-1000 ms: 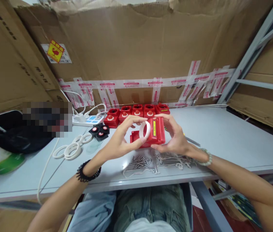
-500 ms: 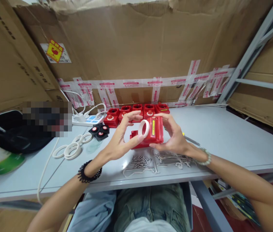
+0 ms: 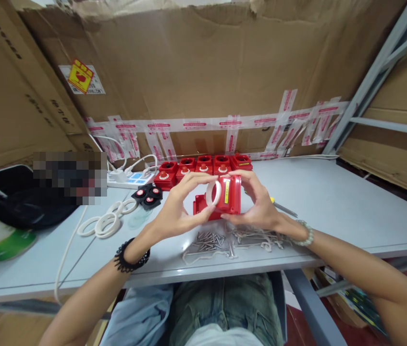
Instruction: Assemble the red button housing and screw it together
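A red box-shaped housing with a yellow label is held on its side above the table's front. My right hand grips its right end, thumb below and fingers on top. At its left end sits a white ring, with the thumb and fingertips of my left hand closed on its rim. Whether the ring is seated in the housing's opening I cannot tell. Below and left of the housing shows another red part, mostly hidden. Under my hands lie several screws on clear plastic and tangled white cords.
Several red housings stand in a row at the back, beside a white power strip. Left lie loose white rings and black parts with red-and-white centres. A screwdriver lies right. A large cardboard box walls the back.
The fingertips of my left hand have come in from above the ring onto its upper rim. The housing and ring have shifted very slightly left. My right hand keeps its hold.
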